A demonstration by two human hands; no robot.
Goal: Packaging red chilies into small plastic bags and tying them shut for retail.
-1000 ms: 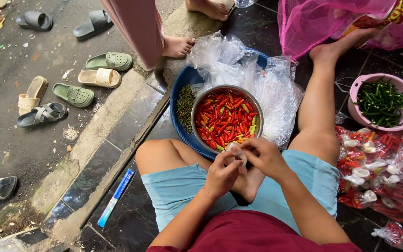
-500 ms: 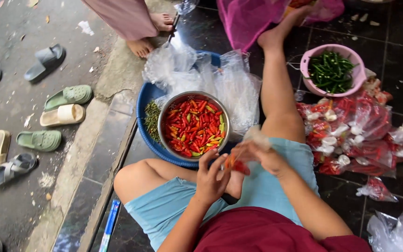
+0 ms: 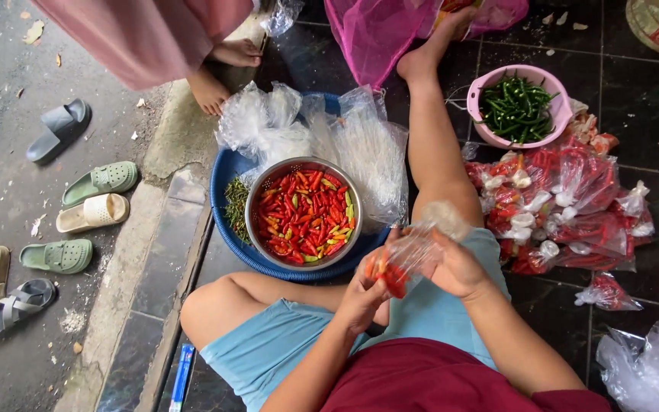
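Clear plastic bag (image 3: 413, 248) of red chillies now sits gripped between our left hand (image 3: 361, 294) and right hand (image 3: 455, 267), lifted since a second ago, steel bowl (image 3: 304, 216) at ten o'clock.

Home doorstep: tiled floor (image 3: 634, 114), sandals (image 3: 89, 214) outside, bagged chillies (image 3: 566, 206)

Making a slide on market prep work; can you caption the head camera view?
Both hands, left hand and right hand, hold a small clear bag of red chilies beside a metal bowl of chilies.
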